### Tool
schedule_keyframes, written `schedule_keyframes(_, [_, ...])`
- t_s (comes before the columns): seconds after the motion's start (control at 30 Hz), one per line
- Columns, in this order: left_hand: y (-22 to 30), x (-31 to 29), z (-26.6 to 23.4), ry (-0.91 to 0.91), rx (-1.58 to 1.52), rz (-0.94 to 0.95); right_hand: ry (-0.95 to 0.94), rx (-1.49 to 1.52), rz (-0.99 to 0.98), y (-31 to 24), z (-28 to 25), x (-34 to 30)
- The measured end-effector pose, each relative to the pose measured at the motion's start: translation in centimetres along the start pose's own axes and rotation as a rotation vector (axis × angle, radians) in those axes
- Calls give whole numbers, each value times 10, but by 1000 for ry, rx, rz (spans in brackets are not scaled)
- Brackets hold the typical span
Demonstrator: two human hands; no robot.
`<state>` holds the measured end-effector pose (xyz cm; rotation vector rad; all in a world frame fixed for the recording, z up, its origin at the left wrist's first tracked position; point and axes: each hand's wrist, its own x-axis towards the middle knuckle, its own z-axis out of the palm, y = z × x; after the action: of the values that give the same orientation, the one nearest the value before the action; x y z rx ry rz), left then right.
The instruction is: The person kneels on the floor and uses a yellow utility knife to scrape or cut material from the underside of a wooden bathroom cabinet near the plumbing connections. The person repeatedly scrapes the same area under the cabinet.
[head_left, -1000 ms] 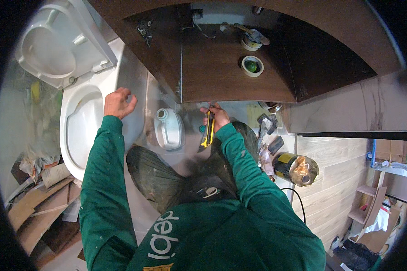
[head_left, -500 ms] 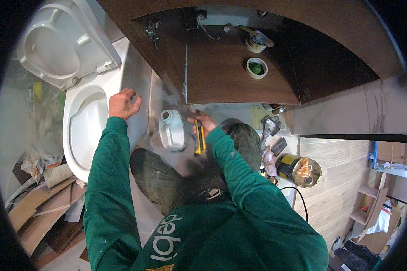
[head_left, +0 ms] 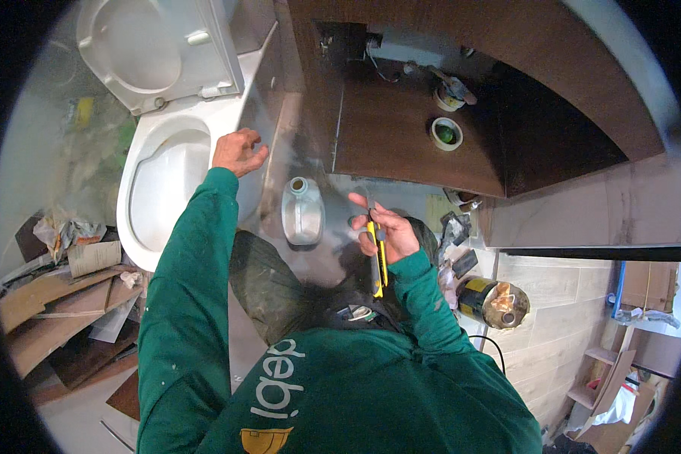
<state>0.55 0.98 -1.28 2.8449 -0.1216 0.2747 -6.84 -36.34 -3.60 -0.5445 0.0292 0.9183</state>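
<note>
My right hand (head_left: pixel 390 231) is closed around a yellow and black utility knife (head_left: pixel 377 261), its blade end pointing away from me and its handle toward my lap. Beside the toilet bowl (head_left: pixel 140 151), my left hand (head_left: pixel 240 151) hovers by the right rim. Its fingers are loosely bent, the thumb stands apart, and nothing shows in them. Between my hands a translucent white plastic jug (head_left: pixel 303 219) without a cap stands on the floor, touched by neither hand.
A brown cabinet (head_left: pixel 416 163) stands open ahead, holding a tape roll (head_left: pixel 446 134) and a small tub (head_left: pixel 448 98) with a brush across it. Board offcuts (head_left: pixel 60 303) are heaped at left. A black and yellow canister (head_left: pixel 492 303) lies right, near loose debris (head_left: pixel 458 234).
The view has shifted. My right hand has turned palm-up and come nearer to me, away from the jug, with the knife still in it. My left hand stays by the toilet rim.
</note>
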Motion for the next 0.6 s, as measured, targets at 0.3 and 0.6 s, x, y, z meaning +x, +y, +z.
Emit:
schedule_keyframes(0.3, [130,-62,-33,-63,-632,240,-168,62,24,-8,37,-31])
schedule_keyframes(0.6, [131,-81,-16,-266,-545,157,140,-194,25,24,-23,-21])
